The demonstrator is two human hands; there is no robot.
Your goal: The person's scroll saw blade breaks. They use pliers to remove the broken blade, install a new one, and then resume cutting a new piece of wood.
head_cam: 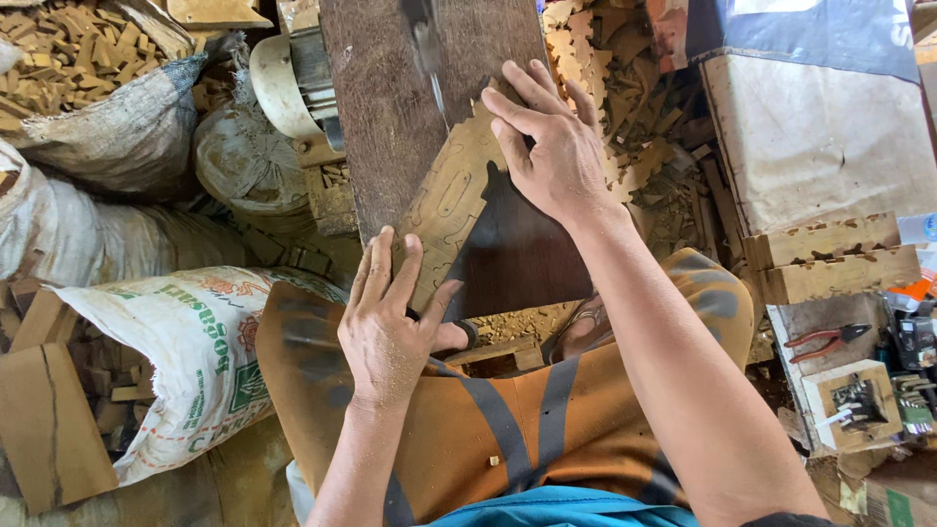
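Nearest the camera, the person's lap in orange shorts with grey stripes (508, 429) fills the lower middle, just below the dark wooden saw table (390, 107). On that table lies the pale, flat wooden cut-out board with slotted holes and a notched edge (451, 195), running diagonally across the table's near half. The left hand (390, 327) presses flat on the board's near end at the table's front edge, fingers spread, thumb out to the side. The right hand (551, 146) rests on the board's far end, fingers extended and pressing down. The blurred saw blade (427, 49) stands just beyond the board. Red-handled pliers (825, 340) lie well right of the table; a printed white sack (185, 361) sits left of it.
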